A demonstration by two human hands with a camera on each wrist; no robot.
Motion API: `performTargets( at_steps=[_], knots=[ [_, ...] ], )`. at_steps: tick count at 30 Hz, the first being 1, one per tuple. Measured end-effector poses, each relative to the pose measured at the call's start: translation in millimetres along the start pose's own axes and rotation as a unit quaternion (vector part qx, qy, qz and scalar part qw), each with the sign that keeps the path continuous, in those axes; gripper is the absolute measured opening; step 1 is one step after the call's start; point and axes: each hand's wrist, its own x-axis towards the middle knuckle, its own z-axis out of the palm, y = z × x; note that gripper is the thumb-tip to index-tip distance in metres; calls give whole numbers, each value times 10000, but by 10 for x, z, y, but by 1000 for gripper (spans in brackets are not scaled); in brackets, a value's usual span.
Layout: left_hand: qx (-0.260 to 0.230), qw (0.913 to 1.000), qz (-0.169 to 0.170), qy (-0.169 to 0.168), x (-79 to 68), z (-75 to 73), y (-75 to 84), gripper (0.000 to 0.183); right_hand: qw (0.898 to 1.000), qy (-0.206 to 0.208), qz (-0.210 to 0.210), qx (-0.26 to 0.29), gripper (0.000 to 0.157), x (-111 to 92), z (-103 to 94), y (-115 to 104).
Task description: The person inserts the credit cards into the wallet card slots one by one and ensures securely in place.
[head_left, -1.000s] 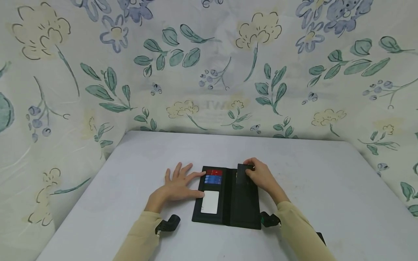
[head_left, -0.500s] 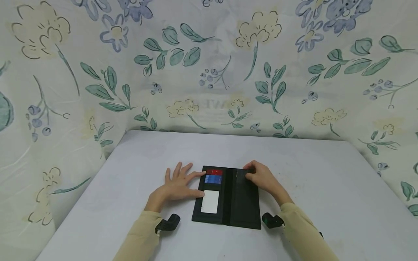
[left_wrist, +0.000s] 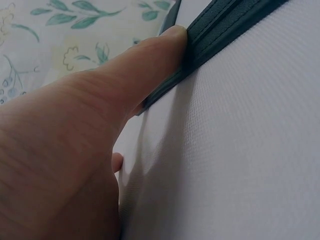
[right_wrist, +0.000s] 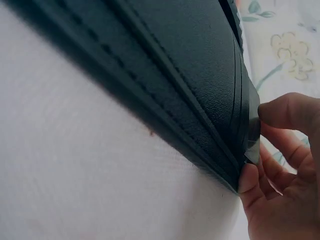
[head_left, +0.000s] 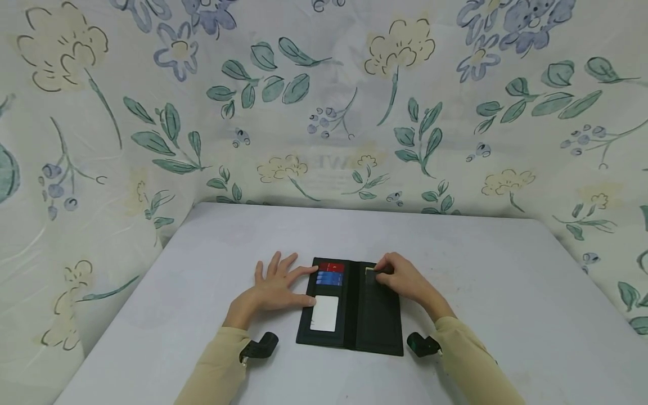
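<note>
An open black long wallet [head_left: 379, 315] lies on the table. Its left half holds a red card [head_left: 332, 267], a blue card [head_left: 329, 278] and a white card [head_left: 324, 313] in slots. My left hand [head_left: 270, 289] is spread, with index finger and thumb touching the wallet's left edge; the thumb presses the rim in the left wrist view. My right hand [head_left: 405, 278] is at the top of the right half, fingertips pinching the top edge. There, a thin greyish piece [right_wrist: 254, 127] shows beside the index finger. A pale yellowish strip [head_left: 370, 269] peeks from the right pocket.
The white table [head_left: 243, 230] reaches back to a floral cloth [head_left: 324, 135] hanging behind it. A black wrist camera [head_left: 260, 345] sits below the left hand, another black camera [head_left: 422, 344] below the right.
The dark flat piece that stuck up above the right pocket has slid down into it. My right hand has moved slightly down and left along the top edge. The left hand stays in place.
</note>
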Motion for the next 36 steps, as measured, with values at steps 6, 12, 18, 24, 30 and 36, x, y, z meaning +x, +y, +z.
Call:
performTargets(
  at_steps=[6,12,18,24,30,36],
  knots=[
    [-12,10000,-17,27,7,3,10,78,9993,-120,-355,-45,4,2,0,12],
    [-19,10000,-13,20,18,11,10,78,9986,-119,-498,-164,5,7,8,34],
    [-23,10000,1,25,36,16,12,77,9983,-163,-553,-71,9,16,19,44],
    [-37,10000,-12,24,47,13,22,77,9982,-233,-551,-60,10,29,15,51],
    [-34,10000,-35,28,37,1,30,77,9972,-308,-683,-80,9,32,-13,52],
    [-106,9999,-55,20,7,-5,40,77,9955,-455,-820,-151,6,8,-46,55]
  ],
)
